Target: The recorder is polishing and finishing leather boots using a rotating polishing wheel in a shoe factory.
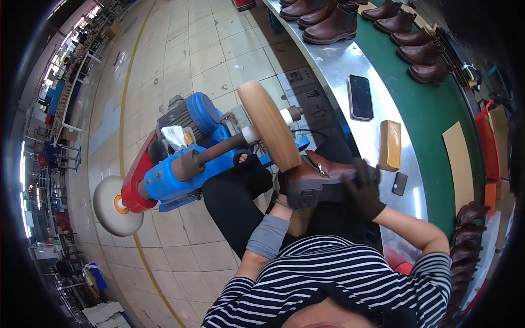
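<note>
A brown leather boot (306, 177) is held over my lap, its dark sole turned toward me and a metal zipper showing on its side. My right hand (362, 192), in a dark glove, is closed round the toe end. At the heel end is my left hand (281, 183), gripping the boot, its fingers mostly hidden behind it. The lower rim of a tan buffing wheel (269, 126) meets the boot's upper near the heel; I cannot tell how hard it presses.
The wheel's shaft runs to a blue and red machine (180, 172) with a pale wheel (117, 205) at its other end. On the metal bench edge (404, 210) lie a phone (360, 97), a yellow-brown block (390, 145) and a small dark piece (400, 184). Several boots (330, 24) stand farther back.
</note>
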### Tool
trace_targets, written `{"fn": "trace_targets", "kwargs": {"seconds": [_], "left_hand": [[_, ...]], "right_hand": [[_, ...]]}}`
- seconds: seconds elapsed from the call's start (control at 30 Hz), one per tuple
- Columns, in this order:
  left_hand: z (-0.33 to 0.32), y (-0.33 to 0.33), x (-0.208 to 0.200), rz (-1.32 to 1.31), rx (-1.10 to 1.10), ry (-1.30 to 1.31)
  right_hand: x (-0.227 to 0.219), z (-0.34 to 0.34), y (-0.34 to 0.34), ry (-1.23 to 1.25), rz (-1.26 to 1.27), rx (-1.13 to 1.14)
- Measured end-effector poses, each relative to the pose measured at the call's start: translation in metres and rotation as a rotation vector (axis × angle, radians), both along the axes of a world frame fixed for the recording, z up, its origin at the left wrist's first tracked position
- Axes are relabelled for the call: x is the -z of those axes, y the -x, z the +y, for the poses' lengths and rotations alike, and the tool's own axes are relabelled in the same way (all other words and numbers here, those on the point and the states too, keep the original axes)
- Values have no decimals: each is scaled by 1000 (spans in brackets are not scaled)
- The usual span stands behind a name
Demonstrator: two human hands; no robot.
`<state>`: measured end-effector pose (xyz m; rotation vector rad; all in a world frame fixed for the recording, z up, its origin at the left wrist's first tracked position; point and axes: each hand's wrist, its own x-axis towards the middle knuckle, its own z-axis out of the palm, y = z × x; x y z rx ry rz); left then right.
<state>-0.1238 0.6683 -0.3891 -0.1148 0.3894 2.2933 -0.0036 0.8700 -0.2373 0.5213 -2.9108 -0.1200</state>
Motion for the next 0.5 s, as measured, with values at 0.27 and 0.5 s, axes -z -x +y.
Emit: {"fn": "trace_targets", "kwargs": {"seconds": [0.27,0.5], "left_hand": [[-24,-5,21,377,-268,597],[-57,-13,-133,1739,-40,1931]], "right_hand": [[29,21,23,509,204,-25],[-35,-6,78,438,60,-163]]}}
